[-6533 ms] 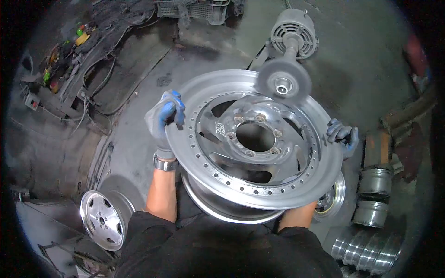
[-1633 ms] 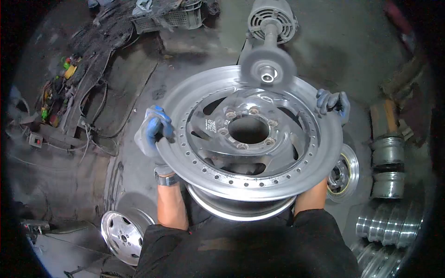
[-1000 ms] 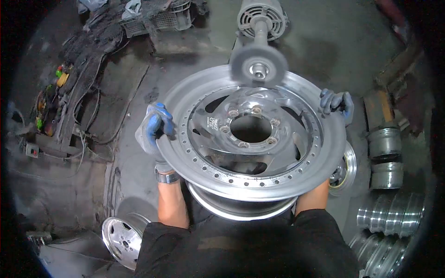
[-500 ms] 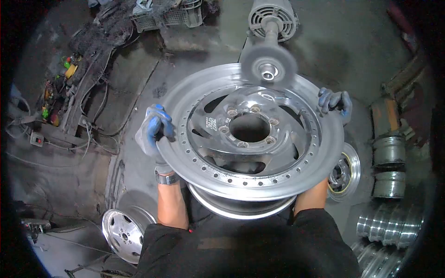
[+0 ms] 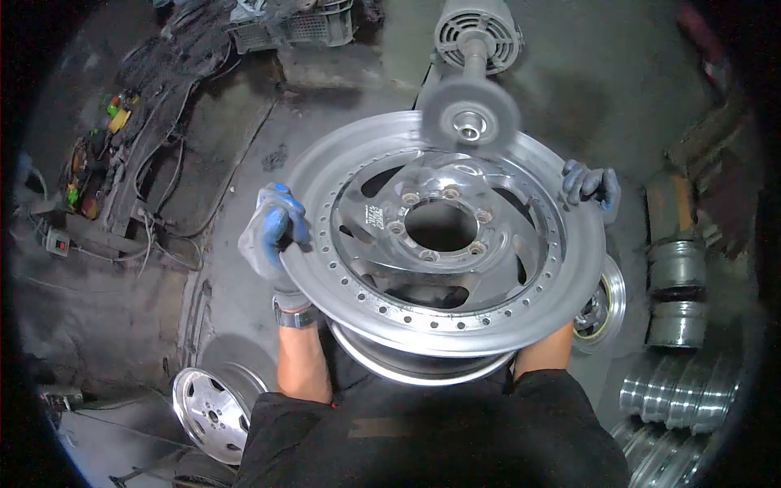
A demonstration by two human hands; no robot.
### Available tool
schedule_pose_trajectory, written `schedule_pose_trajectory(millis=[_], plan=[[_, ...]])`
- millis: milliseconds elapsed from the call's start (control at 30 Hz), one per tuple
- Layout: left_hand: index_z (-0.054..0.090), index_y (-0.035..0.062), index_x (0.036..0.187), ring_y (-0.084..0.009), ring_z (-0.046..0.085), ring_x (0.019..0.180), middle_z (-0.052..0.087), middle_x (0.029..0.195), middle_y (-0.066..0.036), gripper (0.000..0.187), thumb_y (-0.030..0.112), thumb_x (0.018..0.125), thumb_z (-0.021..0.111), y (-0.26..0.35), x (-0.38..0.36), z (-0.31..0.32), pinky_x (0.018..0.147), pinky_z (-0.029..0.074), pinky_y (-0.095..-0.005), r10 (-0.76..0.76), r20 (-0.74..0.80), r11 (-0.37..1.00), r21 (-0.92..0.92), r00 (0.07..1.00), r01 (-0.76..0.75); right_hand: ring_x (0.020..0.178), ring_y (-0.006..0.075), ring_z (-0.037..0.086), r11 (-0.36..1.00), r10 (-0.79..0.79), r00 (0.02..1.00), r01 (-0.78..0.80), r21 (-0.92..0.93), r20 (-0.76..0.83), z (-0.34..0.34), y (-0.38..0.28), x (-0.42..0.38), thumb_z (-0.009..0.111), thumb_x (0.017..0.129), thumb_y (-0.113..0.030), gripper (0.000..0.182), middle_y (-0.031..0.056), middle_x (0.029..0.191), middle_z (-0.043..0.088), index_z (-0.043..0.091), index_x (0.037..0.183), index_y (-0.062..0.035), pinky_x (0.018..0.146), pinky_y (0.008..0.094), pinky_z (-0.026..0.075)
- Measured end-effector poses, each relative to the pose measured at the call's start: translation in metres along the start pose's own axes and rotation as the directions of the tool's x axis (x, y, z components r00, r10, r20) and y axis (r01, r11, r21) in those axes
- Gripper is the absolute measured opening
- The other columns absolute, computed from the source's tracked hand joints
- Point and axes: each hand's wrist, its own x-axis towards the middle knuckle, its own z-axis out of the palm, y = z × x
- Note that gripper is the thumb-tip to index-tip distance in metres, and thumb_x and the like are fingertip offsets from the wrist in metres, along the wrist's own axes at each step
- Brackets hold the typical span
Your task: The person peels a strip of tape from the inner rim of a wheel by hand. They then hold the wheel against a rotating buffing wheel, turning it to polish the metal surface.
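A large silver wheel rim (image 5: pixel 370 281) is held up in front of my body, its face with a round centre hole and a ring of small holes turned upward. My left hand (image 5: pixel 275 228), in a grey and blue glove, is closed on the rim's left edge. On the right edge, my right hand (image 5: pixel 590 189) grips with its gloved fingers curled over the lip. A round buffing wheel (image 5: pixel 443 110), blurred by spinning, meets the rim's far edge. Its shaft runs back to a grey motor (image 5: pixel 478 37).
A silver wheel (image 5: pixel 215 411) lies at lower left, and another wheel (image 5: pixel 610 305) leans at right. Several barrel rims (image 5: pixel 679 390) are stacked at lower right. At upper left are a plastic crate (image 5: pixel 297 31), loose cables and a small red switch box (image 5: pixel 57 242).
The rim has turned or shifted very slightly to the right, with both hands keeping their grip. The buffing wheel stays blurred against the far edge.
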Motion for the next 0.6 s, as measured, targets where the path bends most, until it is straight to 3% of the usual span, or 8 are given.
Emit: schedule_pose_trajectory(millis=[233,300,333,500,600], plan=[[0.056,-0.0019,0.062,-0.0201,0.043,0.069,0.049,0.056,-0.006,0.033,0.02,0.087,0.056,0.018,-0.009,0.001,0.077,0.036,-0.0397,0.044,0.017,0.994,0.098,0.999,-0.046,0.069,0.0265,0.056,1.0,0.004,0.998,-0.002,0.03,-0.065,0.004,0.009,-0.001,0.027,0.112,-0.032,0.054,0.0096,0.06,0.063,0.062,0.076,-0.0113,0.091,0.0427,0.04],[0.057,-0.0021,0.062,-0.0199,0.043,0.069,0.05,0.056,-0.006,0.035,0.023,0.087,0.058,0.026,-0.012,0.006,0.078,0.036,-0.0393,-0.116,-0.085,0.991,0.05,0.99,0.12,0.07,0.0269,0.056,1.0,0.003,0.999,-0.002,0.028,-0.051,-0.001,0.01,-0.001,0.027,0.112,-0.032,0.055,0.0093,0.059,0.062,0.064,0.078,-0.0103,0.093,0.0429,0.04],[0.057,-0.0021,0.062,-0.0199,0.043,0.069,0.05,0.056,-0.006,0.035,0.023,0.087,0.058,0.025,-0.012,0.006,0.078,0.036,-0.0393,-0.12,-0.084,0.991,0.045,0.989,0.124,0.071,0.0272,0.056,1.0,0.006,0.999,-0.005,0.027,-0.033,-0.004,0.011,-0.001,0.027,0.112,-0.033,0.056,0.009,0.059,0.061,0.066,0.08,-0.0093,0.094,0.043,0.04],[0.058,-0.0019,0.063,-0.0204,0.045,0.07,0.053,0.058,-0.006,0.033,0.021,0.086,0.057,0.026,-0.011,0.001,0.077,0.037,-0.04,0.051,0.013,0.988,0.146,0.999,-0.052,0.073,0.0281,0.057,0.989,0.087,0.995,-0.079,0.129,-0.058,-0.012,0.037,0.015,0.029,0.112,-0.035,0.057,0.0089,0.057,0.06,0.069,0.081,-0.0088,0.095,0.0433,0.039],[0.058,-0.0013,0.063,-0.0212,0.046,0.07,0.052,0.059,-0.006,0.03,0.018,0.086,0.057,0.025,-0.013,0.0,0.078,0.038,-0.041,0.022,0.003,0.991,0.13,1.0,-0.022,0.069,0.0281,0.057,0.973,0.124,0.99,-0.107,0.202,-0.075,-0.011,0.042,0.022,0.03,0.112,-0.035,0.057,0.0095,0.054,0.058,0.063,0.072,-0.0115,0.094,0.0436,0.04]])
